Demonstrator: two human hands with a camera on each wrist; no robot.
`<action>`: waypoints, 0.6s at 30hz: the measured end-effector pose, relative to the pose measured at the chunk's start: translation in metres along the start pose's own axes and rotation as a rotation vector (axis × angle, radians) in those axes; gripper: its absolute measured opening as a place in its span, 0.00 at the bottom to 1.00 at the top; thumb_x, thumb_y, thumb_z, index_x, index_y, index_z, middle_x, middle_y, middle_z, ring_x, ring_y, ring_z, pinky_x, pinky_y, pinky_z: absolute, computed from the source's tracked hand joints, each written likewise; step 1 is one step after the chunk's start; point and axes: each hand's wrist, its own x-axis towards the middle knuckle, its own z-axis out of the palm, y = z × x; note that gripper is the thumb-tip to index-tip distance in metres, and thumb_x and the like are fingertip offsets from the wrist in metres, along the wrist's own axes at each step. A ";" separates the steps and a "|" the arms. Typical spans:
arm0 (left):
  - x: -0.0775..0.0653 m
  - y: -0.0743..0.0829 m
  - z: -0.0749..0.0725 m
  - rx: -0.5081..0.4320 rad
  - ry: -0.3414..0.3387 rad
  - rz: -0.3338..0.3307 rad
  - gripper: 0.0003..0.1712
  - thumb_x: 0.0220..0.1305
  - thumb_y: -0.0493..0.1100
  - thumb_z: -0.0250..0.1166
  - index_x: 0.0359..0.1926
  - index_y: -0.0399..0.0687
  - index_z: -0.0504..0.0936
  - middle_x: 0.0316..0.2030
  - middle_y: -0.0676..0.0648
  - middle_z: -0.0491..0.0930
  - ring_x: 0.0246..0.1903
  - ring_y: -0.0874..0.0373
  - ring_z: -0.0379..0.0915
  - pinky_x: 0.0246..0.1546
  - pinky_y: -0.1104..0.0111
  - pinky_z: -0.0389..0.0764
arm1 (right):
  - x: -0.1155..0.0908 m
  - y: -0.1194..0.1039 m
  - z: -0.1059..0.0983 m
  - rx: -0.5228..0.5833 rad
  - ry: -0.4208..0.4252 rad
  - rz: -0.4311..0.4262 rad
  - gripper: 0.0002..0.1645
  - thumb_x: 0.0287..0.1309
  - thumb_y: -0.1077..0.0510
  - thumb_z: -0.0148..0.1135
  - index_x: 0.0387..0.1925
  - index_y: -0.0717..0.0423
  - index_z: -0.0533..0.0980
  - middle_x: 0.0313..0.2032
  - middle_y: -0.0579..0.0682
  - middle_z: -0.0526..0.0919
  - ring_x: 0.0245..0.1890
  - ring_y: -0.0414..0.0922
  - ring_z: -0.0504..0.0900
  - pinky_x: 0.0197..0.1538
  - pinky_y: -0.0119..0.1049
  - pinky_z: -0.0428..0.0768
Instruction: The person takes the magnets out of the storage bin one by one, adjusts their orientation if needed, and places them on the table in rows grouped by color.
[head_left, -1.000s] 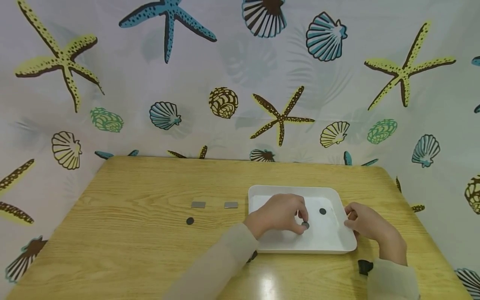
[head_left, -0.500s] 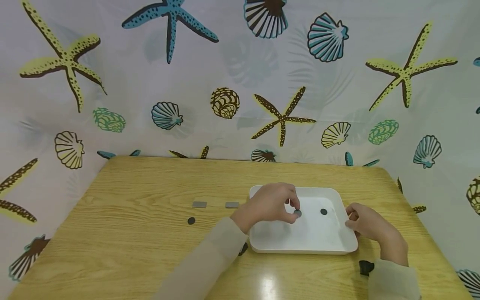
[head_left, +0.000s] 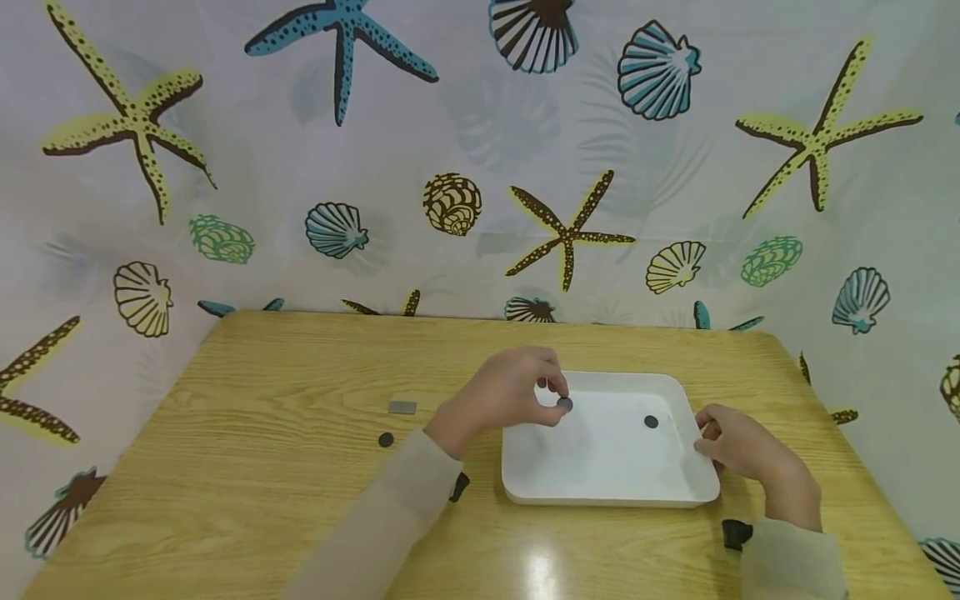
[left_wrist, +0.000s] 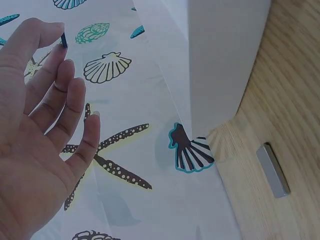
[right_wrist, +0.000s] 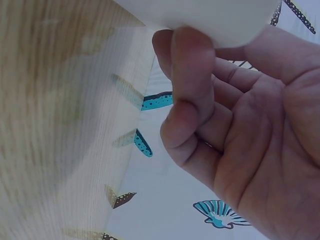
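Observation:
In the head view my left hand (head_left: 501, 393) is raised over the left part of a white tray (head_left: 600, 471). Its thumb and index finger pinch a small dark disc (head_left: 565, 404), which shows edge-on as a thin disc (left_wrist: 64, 40) in the left wrist view. The other fingers of that hand are loosely bent. At the tray's right side, my right hand (head_left: 753, 454) grips the rim; the right wrist view has its fingers (right_wrist: 192, 65) against the tray's wall (right_wrist: 220, 20). A second dark disc (head_left: 651, 422) lies inside the tray toward the right.
Left of the tray, a grey flat bar (head_left: 402, 407) and another dark disc (head_left: 386, 439) lie on the wooden table (head_left: 285, 367). A grey bar (left_wrist: 273, 170) lies close by the tray in the left wrist view. A shell-patterned curtain (head_left: 480, 167) hangs behind.
My left hand has moved left and away across the tray, carrying the pinched disc. It now hides one grey bar in the head view. The right hand keeps its grip on the rim.

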 end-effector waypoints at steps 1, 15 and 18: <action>-0.001 -0.001 -0.001 -0.005 0.007 0.002 0.06 0.59 0.48 0.76 0.36 0.54 0.91 0.37 0.56 0.82 0.40 0.60 0.80 0.39 0.72 0.78 | 0.000 0.000 0.000 -0.001 -0.001 0.001 0.20 0.71 0.64 0.58 0.59 0.73 0.69 0.43 0.61 0.79 0.34 0.45 0.81 0.42 0.41 0.83; -0.021 -0.013 -0.018 0.025 0.085 0.001 0.05 0.57 0.47 0.76 0.33 0.53 0.90 0.36 0.53 0.84 0.37 0.60 0.79 0.38 0.72 0.78 | 0.000 0.000 0.000 0.011 -0.004 0.006 0.21 0.71 0.64 0.58 0.59 0.73 0.69 0.43 0.61 0.79 0.34 0.46 0.81 0.41 0.41 0.84; -0.027 -0.016 -0.020 0.037 0.102 -0.001 0.04 0.56 0.47 0.76 0.32 0.54 0.90 0.35 0.55 0.82 0.36 0.62 0.78 0.36 0.74 0.77 | 0.001 0.000 -0.001 0.009 -0.006 0.007 0.21 0.71 0.64 0.58 0.59 0.73 0.69 0.43 0.61 0.79 0.34 0.46 0.81 0.41 0.41 0.84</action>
